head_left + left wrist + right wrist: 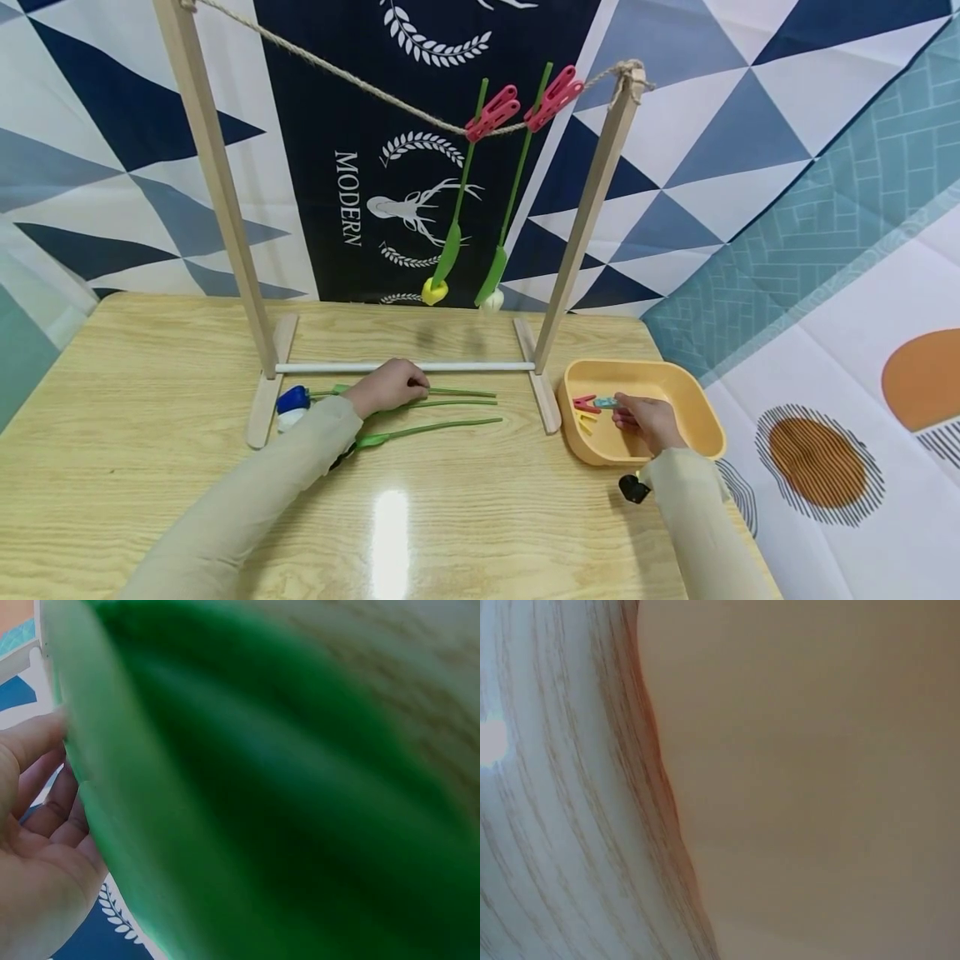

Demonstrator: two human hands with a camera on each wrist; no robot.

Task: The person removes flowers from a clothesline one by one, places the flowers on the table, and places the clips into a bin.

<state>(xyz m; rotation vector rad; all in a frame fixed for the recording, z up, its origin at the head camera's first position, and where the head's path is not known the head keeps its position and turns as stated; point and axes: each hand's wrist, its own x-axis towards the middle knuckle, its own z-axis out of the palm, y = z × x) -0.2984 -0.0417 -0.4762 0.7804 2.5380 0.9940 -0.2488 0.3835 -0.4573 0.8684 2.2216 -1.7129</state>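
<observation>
Far left on the table, a blue flower and a white flower sit around 9 o'clock from the left hand. That hand is down by the green stems, fingers bent at the top one, but I can't tell if it's actually pinching. The left wrist view adds a huge green leaf (total photobomb) hiding the fingertips, while from the head the sleeve covers part of the flowers.

A stand's white bar runs just past that hand at 12. Up at 1 and 2 o'clock, a yellow tulip and a white tulip hang upside down from the rope by pink clips. The stand's right post rises between the hands.

Rightmost, the right hand pinches a teal clip over the yellow tub, red clip at 9 o'clock. Only the head view shows that grip; the right wrist gets blurry tub and wood grain.
</observation>
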